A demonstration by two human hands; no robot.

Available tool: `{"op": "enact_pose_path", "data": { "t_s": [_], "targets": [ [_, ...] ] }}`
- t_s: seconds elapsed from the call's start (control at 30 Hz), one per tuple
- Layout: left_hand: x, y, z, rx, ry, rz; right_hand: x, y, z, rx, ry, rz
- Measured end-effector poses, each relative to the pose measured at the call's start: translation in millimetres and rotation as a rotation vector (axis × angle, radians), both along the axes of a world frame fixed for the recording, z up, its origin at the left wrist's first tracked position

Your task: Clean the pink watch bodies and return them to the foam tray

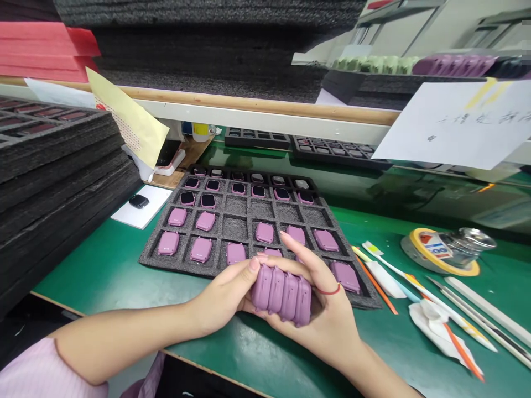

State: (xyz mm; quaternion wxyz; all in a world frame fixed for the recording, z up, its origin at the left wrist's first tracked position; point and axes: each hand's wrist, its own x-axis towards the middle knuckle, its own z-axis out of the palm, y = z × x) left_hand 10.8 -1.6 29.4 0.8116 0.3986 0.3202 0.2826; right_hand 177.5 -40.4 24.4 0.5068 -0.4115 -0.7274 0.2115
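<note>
Over the green bench (103,271), the left hand (219,298) and right hand (327,326) clasped four purple cases (282,293) at the foam tray's (235,226) near edge, where any slackened squeeze could have spilled the row!

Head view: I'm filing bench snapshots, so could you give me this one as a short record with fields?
held: four purple watch cases, side by side
left hand: thumb at their left end
right hand: cupped at their right end
foam tray: behind the hands, holding more purple cases
right of tray: toothbrush, glass jar
left of tray: white card
</note>
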Motion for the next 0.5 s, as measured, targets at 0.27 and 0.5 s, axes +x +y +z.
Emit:
{"op": "enact_pose_path", "data": {
  "t_s": [0.27, 0.5],
  "targets": [
    [-0.2, -1.9, 0.5, 0.010, 0.005, 0.007, -0.1, -0.7, -1.5, 0.005, -0.010, -0.022],
    [-0.5, 1.1, 3.3, -0.023, -0.022, -0.049, -0.8, 0.4, -3.1, -0.002, -0.033, -0.015]
  ]
}}
